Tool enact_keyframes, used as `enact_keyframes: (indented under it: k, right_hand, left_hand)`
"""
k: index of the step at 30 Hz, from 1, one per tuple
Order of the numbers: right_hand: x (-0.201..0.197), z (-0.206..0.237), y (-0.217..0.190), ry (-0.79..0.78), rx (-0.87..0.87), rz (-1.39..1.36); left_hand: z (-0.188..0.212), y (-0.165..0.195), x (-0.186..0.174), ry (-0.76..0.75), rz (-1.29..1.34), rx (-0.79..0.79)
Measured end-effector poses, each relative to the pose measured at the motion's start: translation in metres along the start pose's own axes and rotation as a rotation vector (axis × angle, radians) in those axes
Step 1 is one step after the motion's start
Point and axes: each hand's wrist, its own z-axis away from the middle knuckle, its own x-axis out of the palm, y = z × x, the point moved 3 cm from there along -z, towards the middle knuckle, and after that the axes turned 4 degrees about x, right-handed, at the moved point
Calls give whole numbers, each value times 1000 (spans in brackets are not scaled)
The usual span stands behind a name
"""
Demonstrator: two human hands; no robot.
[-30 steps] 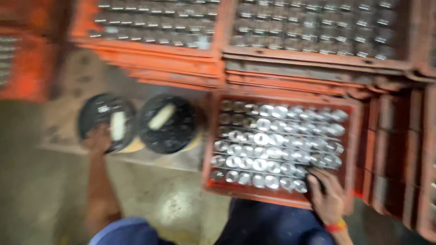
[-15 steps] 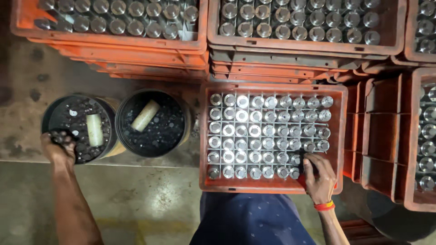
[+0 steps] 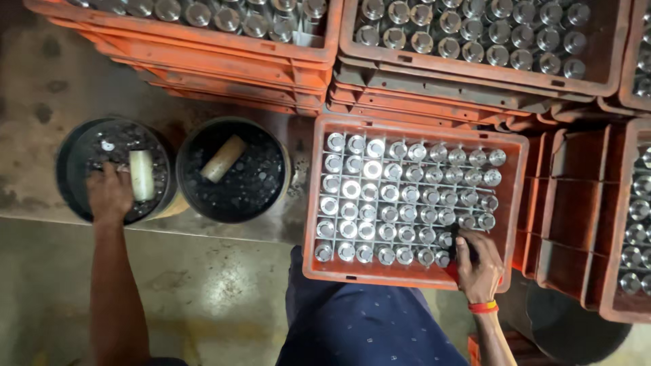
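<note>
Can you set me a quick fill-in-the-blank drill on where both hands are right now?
1. The left hand reaches into the ____ of the two round black buckets.
2. The right hand rests at the near-right corner of the ____ plastic crate of shiny metal cylinders.
3. Each bucket holds one pale ____-shaped piece.

Missing words: left; orange; cylinder
</note>
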Motion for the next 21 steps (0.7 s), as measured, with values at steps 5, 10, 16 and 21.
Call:
enact_keyframes:
  k: [5,10,16,21]
  right_hand:
    - [0,1,2,2,9,-1]
    - [0,0,1,6,6,-7]
    - [-2,-2,-4,-26,10,-16]
    - [-3,-2,-3,-29,131,-93]
  left_hand:
    - [-2,0,-20,206,188,-119]
    - [-4,-12,-31,440,1158,-400]
    - [-4,-29,-26,506,1922,-672]
    - [8,-11,-24,547,2048,-549]
